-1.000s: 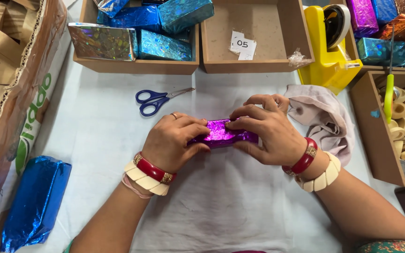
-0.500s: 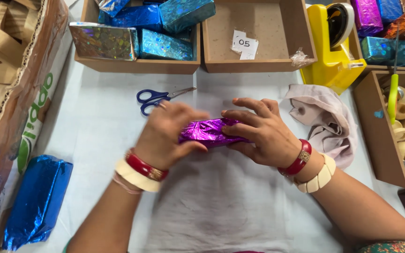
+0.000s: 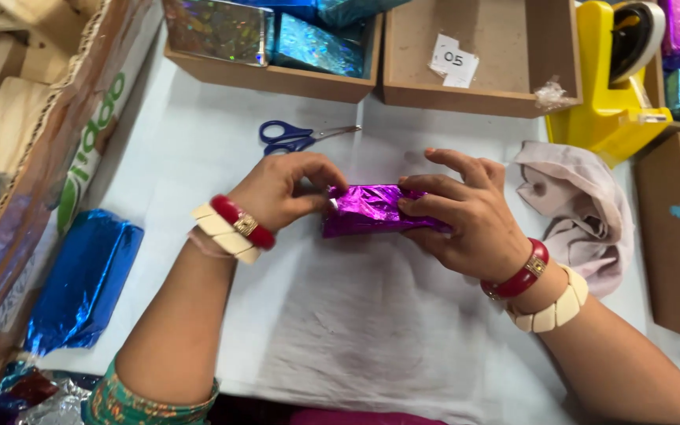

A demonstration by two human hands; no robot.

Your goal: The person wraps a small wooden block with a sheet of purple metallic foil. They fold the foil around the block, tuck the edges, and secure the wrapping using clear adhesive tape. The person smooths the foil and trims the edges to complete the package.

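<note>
We see one purple foil packet [image 3: 375, 210] low over the white surface [image 3: 356, 338], pinched between both grips: the left hand [image 3: 281, 191] pinches its left end fold, seemingly to crease it, while the right hand [image 3: 466, 212] clamps the other end steady. Beyond the grip lie one pair of scissors [image 3: 297, 137], one crumpled cloth [image 3: 584, 208], and farther off one yellow tape dispenser [image 3: 611, 86] and two open brown boxes [image 3: 466, 94].

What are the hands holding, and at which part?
Both hold a purple foil-wrapped block over the table. The left hand pinches its left end; the right hand grips its right end.
</note>
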